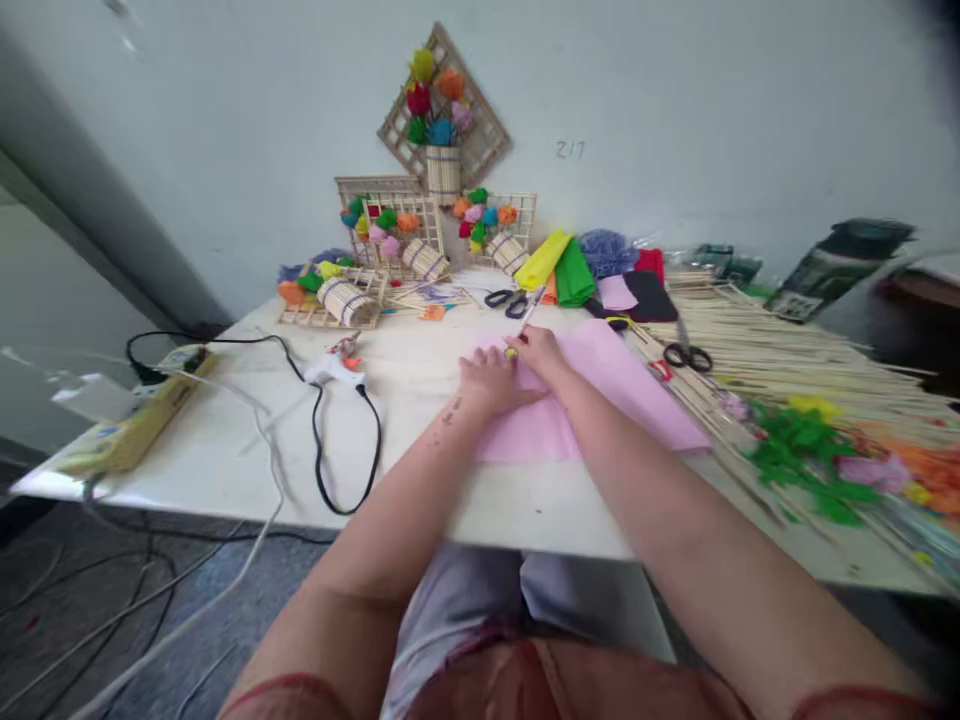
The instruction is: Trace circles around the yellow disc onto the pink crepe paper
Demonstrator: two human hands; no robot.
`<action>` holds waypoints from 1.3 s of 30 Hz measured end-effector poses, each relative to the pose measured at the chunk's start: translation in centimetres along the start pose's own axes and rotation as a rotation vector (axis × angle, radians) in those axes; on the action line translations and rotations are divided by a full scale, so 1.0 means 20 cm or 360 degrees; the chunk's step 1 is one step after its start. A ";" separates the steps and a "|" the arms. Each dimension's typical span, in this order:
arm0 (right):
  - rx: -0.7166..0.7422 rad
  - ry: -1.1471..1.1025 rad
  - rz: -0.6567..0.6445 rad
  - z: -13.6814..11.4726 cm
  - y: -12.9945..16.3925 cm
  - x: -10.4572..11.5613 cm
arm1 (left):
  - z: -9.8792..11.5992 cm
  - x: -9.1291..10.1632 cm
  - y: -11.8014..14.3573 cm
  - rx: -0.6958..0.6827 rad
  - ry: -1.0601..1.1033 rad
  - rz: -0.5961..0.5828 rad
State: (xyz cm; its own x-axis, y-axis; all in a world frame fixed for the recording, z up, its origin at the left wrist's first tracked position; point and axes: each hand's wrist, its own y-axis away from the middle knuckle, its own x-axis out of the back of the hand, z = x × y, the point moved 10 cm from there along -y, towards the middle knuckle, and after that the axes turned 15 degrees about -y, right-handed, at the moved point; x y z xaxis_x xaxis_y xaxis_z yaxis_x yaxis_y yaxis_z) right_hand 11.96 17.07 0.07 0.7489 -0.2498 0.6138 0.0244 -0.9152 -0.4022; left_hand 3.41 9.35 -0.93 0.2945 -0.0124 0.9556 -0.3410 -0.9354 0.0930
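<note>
A pink sheet (637,390), of paper or thin cloth, lies on the white table in front of me. My left hand (487,380) rests flat on its left side with the fingers spread. In my right hand (540,352) is a slim pen (532,308), gripped near its lower end and tilted up. The pen's tip is hidden by my fingers. A small round yellow piece (511,353) sits between the two hands, by the left fingertips. Black-handled scissors (516,303) lie just beyond the right hand.
A white glue gun (335,370) with a black cord and a power strip (142,415) are at left. Stick-and-paper flower baskets (349,300) stand along the back. Right of the sheet lie more scissors (686,355), thin sticks (795,345) and green paper pieces (802,450).
</note>
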 end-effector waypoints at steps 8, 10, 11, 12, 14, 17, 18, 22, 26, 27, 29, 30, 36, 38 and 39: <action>-0.0032 0.0034 -0.0019 -0.02 0.01 0.00 | 0.00 0.00 0.00 0.0004 0.0000 -0.0011; -0.0026 0.0036 -0.0021 -0.03 0.01 0.00 | 0.00 0.00 -0.01 0.0005 0.0000 -0.0021; -0.0028 0.0039 -0.0018 -0.03 0.01 0.01 | 0.00 0.00 -0.01 0.0005 0.0002 -0.0027; -0.0030 0.0040 -0.0015 -0.03 0.01 0.01 | -0.01 0.00 -0.01 0.0004 0.0004 -0.0033; -0.0035 0.0029 -0.0005 -0.03 0.01 0.01 | -0.01 -0.01 0.00 0.0003 0.0009 -0.0045; -0.0042 -0.0055 0.0019 -0.02 0.01 0.01 | -0.01 -0.01 0.00 -0.0001 0.0010 -0.0048; -0.0051 -0.0097 0.0033 -0.02 0.01 0.02 | -0.01 0.00 0.00 -0.0002 0.0008 -0.0047; -0.0075 -0.0249 0.0076 0.01 0.01 0.04 | -0.01 0.00 0.00 -0.0006 -0.0010 -0.0045; -0.0042 -0.0273 0.0097 0.01 0.02 0.05 | -0.01 0.00 0.00 -0.0010 -0.0014 -0.0011; -0.0037 -0.0256 0.0102 0.01 0.02 0.05 | -0.01 0.00 0.00 -0.0010 -0.0011 -0.0006; -0.0029 -0.0215 0.0103 0.01 0.01 0.05 | -0.01 0.00 0.00 -0.0010 -0.0003 -0.0001; -0.0029 -0.0198 0.0099 0.02 0.01 0.05 | -0.01 0.00 0.00 -0.0009 0.0000 0.0003; -0.0057 -0.0166 0.0073 0.02 0.01 0.05 | -0.01 0.00 -0.01 -0.0008 -0.0009 0.0019; -0.0072 -0.0160 0.0061 0.02 0.01 0.05 | -0.01 0.00 0.00 -0.0008 -0.0010 0.0015; -0.0082 -0.0155 0.0054 0.02 0.01 0.05 | -0.01 0.00 0.00 -0.0007 -0.0010 0.0015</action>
State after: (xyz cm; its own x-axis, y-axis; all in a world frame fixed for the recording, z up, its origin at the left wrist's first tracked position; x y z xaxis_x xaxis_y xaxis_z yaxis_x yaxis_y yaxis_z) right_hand 12.88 16.70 0.26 0.8096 -0.2510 0.5305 -0.0340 -0.9225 -0.3846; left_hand 3.28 9.46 -0.87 0.2972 -0.0233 0.9545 -0.3478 -0.9336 0.0856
